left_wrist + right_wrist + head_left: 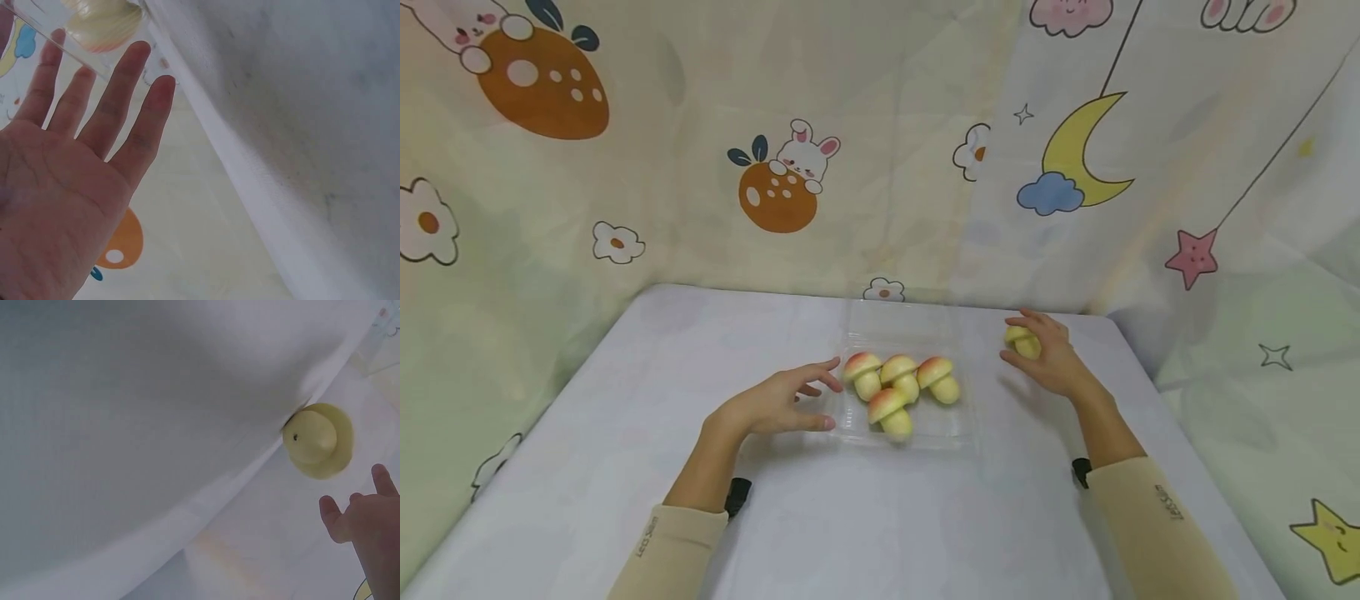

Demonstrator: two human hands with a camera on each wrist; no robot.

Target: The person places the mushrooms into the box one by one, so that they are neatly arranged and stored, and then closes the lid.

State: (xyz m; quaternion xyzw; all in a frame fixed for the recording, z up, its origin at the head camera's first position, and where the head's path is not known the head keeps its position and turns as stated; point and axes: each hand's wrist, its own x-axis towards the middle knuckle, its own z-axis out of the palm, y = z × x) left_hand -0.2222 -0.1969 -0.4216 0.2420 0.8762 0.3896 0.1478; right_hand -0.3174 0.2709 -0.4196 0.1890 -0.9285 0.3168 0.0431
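Observation:
Several toy mushrooms with red-tinged yellow caps lie in a clear plastic box in the middle of the table. Just left of the box is my left hand, its fingers spread and holding nothing. The left wrist view shows that palm with the fingers extended. Right of the box, on the table, is another yellow mushroom. My right hand reaches around it with thumb and fingers apart. From the right wrist, a gap shows between the fingers and this mushroom.
The box's clear lid lies folded back toward the far table edge. A white cloth covers the table. Behind it hangs a curtain printed with cartoons, and it also runs along both sides.

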